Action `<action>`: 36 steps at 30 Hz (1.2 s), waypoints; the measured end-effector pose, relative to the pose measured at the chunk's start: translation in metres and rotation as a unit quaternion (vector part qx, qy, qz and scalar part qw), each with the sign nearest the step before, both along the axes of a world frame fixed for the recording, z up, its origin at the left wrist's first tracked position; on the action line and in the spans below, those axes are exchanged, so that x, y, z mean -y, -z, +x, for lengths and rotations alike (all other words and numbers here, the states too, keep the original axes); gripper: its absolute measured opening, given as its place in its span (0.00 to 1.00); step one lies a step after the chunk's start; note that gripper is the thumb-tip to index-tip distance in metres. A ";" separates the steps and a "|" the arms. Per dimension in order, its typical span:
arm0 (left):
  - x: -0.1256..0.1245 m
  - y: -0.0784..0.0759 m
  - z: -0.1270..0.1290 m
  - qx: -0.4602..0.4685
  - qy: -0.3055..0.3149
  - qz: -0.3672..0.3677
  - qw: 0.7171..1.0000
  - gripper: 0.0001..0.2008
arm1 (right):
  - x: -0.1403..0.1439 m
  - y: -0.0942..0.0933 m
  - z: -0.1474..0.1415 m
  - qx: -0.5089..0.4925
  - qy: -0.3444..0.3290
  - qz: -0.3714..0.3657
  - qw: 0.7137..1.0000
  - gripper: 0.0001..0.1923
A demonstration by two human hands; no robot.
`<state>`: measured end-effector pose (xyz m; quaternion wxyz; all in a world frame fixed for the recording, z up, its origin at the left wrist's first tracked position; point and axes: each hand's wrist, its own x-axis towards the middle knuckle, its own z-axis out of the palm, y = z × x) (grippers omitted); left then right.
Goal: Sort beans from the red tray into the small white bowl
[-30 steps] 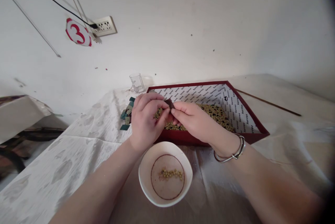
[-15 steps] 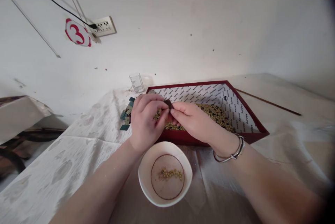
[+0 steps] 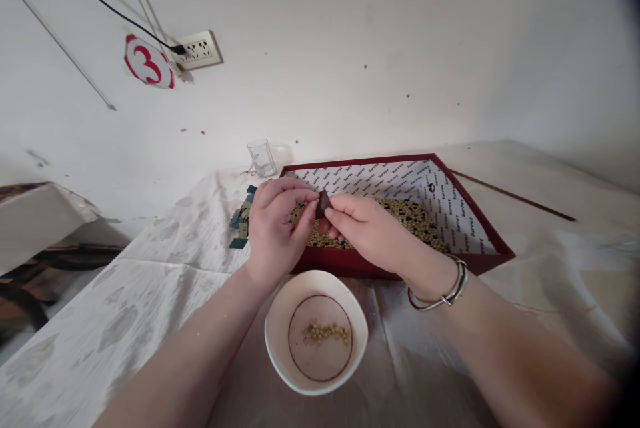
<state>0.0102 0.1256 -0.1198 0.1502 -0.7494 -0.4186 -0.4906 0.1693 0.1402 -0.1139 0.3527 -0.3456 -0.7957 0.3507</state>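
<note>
Between my two hands is a small dark brown flat piece [image 3: 323, 204], its exact kind unclear. My left hand [image 3: 280, 218] pinches its left edge with thumb and forefinger. From the other side my right hand [image 3: 363, 221] grips it, thumb on top. Both hands are over the near left part of a dark red box [image 3: 370, 263], lined with printed white paper and holding many gold and black beads [image 3: 407, 218]. Just below my hands stands a white bowl [image 3: 277, 341] with some gold beads [image 3: 330, 333] at its bottom.
Left of the box lies a pile of small green and dark cards [image 3: 241, 228]. A clear glass [image 3: 262, 159] stands behind it near the wall. A thin brown stick [image 3: 520, 197] lies to the right. A patterned white cloth [image 3: 150, 295] covers the table.
My left fingers have shifted slightly left and down, so more of the brown piece shows. My right hand, the box and the bowl look unchanged.
</note>
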 end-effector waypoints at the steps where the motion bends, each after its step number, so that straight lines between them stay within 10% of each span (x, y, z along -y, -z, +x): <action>1: 0.000 0.000 0.000 0.002 0.000 -0.001 1.000 0.06 | 0.000 0.000 0.000 0.002 0.002 0.001 1.000 0.13; 36: 0.001 0.000 0.001 -0.004 -0.002 0.038 0.999 0.06 | 0.001 -0.002 0.001 0.010 0.001 0.024 1.000 0.13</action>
